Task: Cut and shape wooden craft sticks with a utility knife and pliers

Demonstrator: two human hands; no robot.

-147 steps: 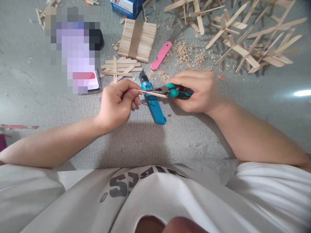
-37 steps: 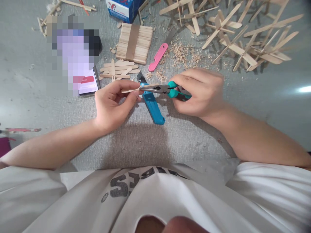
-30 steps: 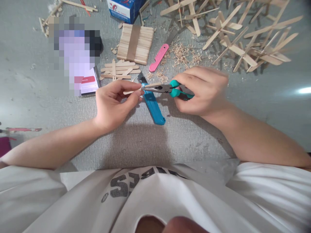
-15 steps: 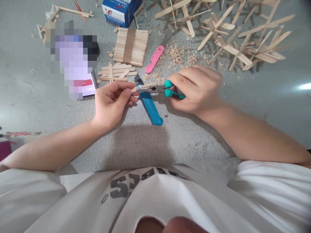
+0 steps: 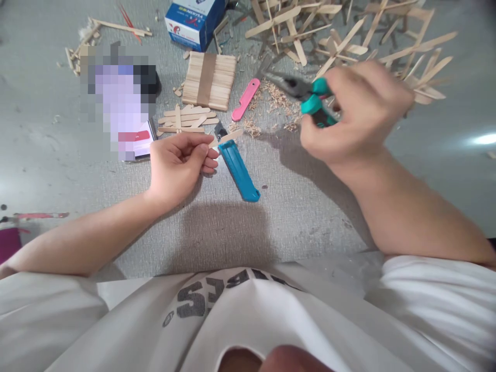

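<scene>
Between the thumb and fingers of my left hand (image 5: pixel 182 160) is one end of a wooden craft stick (image 5: pixel 231 136), which points to the right. Below that stick a blue utility knife (image 5: pixel 241 173) lies on the table. My right hand (image 5: pixel 360 113) is closed round the teal handles of long-nose pliers (image 5: pixel 296 89), raised above the table and apart from the stick. Their jaws point left, over the wood shavings and near the pink folding knife (image 5: pixel 247 99). Motion slightly blurs the pliers' tips, so I cannot tell whether anything is in them.
A banded bundle of craft sticks (image 5: pixel 209 80) lies near loose craft sticks (image 5: pixel 188 119). Behind it stands a blue and white box (image 5: pixel 194 23). Crossed-stick pieces (image 5: pixel 341 44) spread at the back right, close to my right hand. A partly pixelated phone (image 5: pixel 144 137) is at the left.
My right hand has moved up and to the right with the pliers, whose jaws have come off the craft stick. My left hand stays nearly in place, holding the stick.
</scene>
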